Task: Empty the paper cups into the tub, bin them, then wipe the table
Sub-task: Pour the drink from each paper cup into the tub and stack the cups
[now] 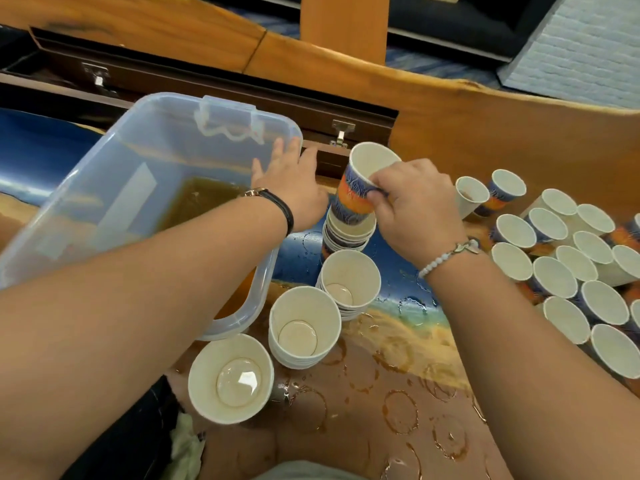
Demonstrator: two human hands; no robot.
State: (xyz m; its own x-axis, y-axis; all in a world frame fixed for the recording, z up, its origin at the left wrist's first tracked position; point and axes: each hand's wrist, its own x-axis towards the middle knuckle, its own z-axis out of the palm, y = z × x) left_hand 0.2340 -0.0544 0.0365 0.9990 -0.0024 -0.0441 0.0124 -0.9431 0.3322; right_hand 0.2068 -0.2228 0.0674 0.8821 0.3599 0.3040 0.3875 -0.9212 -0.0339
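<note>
A clear plastic tub (114, 161) holding brown liquid stands tilted at the left. My left hand (294, 181) lies with straight fingers against its right rim. My right hand (412, 202) grips a blue and orange paper cup (363, 178), empty inside, held tilted over a stack of nested cups (346, 233). Three more stacks of empty cups stand in front: one (349, 282), one (304, 327) and one (230, 377) at the table's near edge.
Several paper cups (561, 265) crowd the right side of the table. Brown ring stains and wet spots (401, 407) cover the near tabletop. A cloth (187, 445) lies below the table edge at the bottom left. A wooden ledge (485, 133) runs behind.
</note>
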